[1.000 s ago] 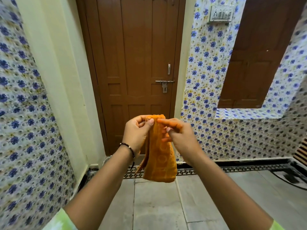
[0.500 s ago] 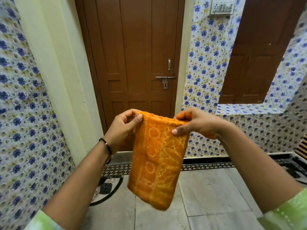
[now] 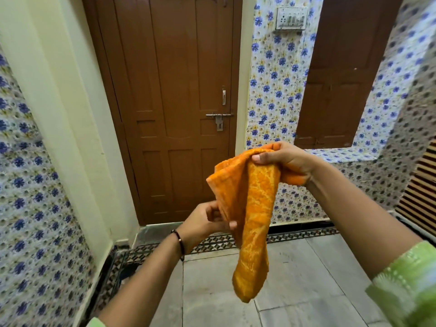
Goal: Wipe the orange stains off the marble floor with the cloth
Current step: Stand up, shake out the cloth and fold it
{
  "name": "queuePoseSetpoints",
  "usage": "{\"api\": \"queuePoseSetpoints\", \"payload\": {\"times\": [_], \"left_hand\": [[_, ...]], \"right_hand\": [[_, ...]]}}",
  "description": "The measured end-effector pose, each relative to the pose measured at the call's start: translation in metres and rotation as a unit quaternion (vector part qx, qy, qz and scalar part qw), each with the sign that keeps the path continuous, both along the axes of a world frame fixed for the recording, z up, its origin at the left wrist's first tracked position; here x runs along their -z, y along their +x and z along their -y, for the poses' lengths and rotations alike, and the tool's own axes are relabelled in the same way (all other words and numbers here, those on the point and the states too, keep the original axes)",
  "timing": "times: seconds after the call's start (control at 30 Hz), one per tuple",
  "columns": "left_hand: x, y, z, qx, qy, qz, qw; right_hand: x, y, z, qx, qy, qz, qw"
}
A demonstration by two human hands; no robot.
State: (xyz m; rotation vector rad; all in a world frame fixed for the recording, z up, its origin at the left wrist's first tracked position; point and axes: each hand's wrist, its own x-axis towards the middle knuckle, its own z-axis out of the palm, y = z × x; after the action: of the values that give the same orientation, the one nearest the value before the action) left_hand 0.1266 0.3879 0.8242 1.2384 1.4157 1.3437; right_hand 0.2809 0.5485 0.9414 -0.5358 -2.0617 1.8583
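Cloth (image 3: 250, 218), orange, hangs from the right hand (image 3: 286, 162), whose grip is closed on its top. Left hand (image 3: 205, 224) pinches its side edge, above the marble floor (image 3: 306, 279).

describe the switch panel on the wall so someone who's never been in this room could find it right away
Start at the big brown door straight ahead. Just right of its cream frame runs a strip of blue-flowered wall tiles; near the top sits the switch panel. It is the only plain whitish rectangular plate on that patterned wall.
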Motion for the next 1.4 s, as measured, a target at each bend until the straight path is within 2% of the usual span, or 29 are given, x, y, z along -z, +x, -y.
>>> {"api": "queuePoseSetpoints", "payload": {"times": [0.07, 0.2, 0.33, 0.4, 0.5, 0.57, 0.63, 0.7, 0.77, 0.87, 0.93, 1.03, 1.17, 1.27, 1.33, 1.4], "left_hand": [[-0.002, 0.004, -0.004, -0.03, 0.008, 0.014, 0.999], [-0.01, 0.008, -0.008, -0.052, -0.017, 0.117, 0.992], [-0.02, 0.013, -0.014, -0.061, -0.018, 0.161, 0.985], [-0.022, 0.013, -0.015, -0.069, -0.018, 0.175, 0.982], [-0.02, 0.008, -0.017, -0.095, -0.015, 0.193, 0.976], [-0.016, 0.004, -0.015, -0.104, -0.012, 0.202, 0.974], [-0.014, -0.002, -0.01, -0.102, -0.017, 0.176, 0.979], [-0.013, -0.009, -0.003, -0.089, -0.032, 0.109, 0.99], [-0.015, -0.019, 0.004, -0.09, -0.04, 0.045, 0.994], [-0.015, -0.029, 0.01, -0.135, -0.027, 0.065, 0.988], [-0.016, -0.03, 0.012, -0.167, 0.0, 0.097, 0.981], [-0.016, -0.033, 0.015, -0.178, 0.034, 0.076, 0.981], [-0.018, -0.033, 0.023, -0.146, 0.059, 0.031, 0.987], [-0.015, -0.032, 0.026, -0.128, 0.053, -0.009, 0.99], [-0.013, -0.034, 0.029, -0.136, 0.05, -0.02, 0.989], [-0.011, -0.036, 0.033, -0.146, 0.047, -0.003, 0.988]], "right_hand": [[0.002, 0.007, -0.007, 0.03, -0.03, 0.0, 0.999], [0.012, 0.017, -0.017, 0.084, -0.114, -0.014, 0.99], [0.049, 0.019, -0.019, 0.168, -0.235, -0.037, 0.957], [0.077, 0.018, -0.012, 0.191, -0.272, -0.013, 0.943], [0.123, 0.015, 0.004, 0.142, -0.306, 0.047, 0.94], [0.135, 0.012, 0.017, 0.082, -0.325, 0.034, 0.941], [0.133, 0.007, 0.024, 0.096, -0.312, -0.011, 0.945], [0.124, 0.005, 0.025, 0.139, -0.245, -0.042, 0.958], [0.112, 0.007, 0.024, 0.141, -0.18, -0.047, 0.972], [0.099, 0.013, 0.028, 0.073, -0.149, -0.045, 0.985], [0.101, 0.009, 0.032, 0.048, -0.154, -0.008, 0.987], [0.11, 0.001, 0.038, 0.052, -0.209, 0.029, 0.976], [0.111, -0.001, 0.039, 0.075, -0.238, -0.078, 0.965], [0.119, -0.007, 0.048, 0.027, -0.253, -0.065, 0.965], [0.122, -0.011, 0.052, 0.049, -0.245, -0.05, 0.967], [0.12, -0.012, 0.049, 0.096, -0.236, -0.074, 0.964]]}}
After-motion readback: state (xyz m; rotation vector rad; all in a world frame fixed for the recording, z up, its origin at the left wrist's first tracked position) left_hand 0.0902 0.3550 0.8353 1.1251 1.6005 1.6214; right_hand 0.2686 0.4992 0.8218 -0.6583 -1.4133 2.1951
